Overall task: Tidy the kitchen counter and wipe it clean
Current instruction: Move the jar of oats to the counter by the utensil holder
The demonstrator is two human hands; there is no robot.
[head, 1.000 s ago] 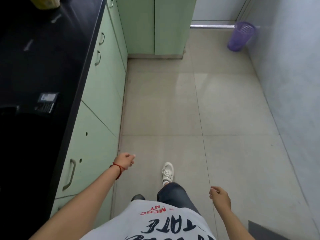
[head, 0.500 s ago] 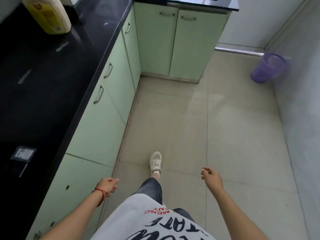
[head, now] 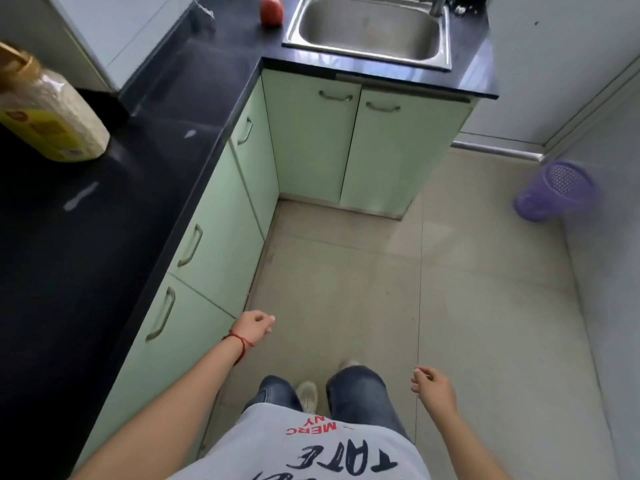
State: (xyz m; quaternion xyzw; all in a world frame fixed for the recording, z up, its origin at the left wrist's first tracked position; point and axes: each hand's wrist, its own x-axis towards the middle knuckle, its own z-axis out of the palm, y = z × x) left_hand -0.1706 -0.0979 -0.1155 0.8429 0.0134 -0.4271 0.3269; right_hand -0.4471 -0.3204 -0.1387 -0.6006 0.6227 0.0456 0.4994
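Both hands hang empty over the floor, fingers loosely curled: left hand (head: 254, 328) at 7 o'clock, right hand (head: 433, 388) at 5 o'clock. The black L-shaped surface (head: 104, 244) runs from 9 to 12 o'clock; it looks hard, glossy, likely slick, carrying pale smears (head: 80, 196). The clear jar (head: 48, 123) at 10 o'clock, yellow-labelled and full of pale grain, probably heavy; grip it round the body. The red apple (head: 272, 12) beside the sink (head: 369, 31) looks firm, palm-sized.
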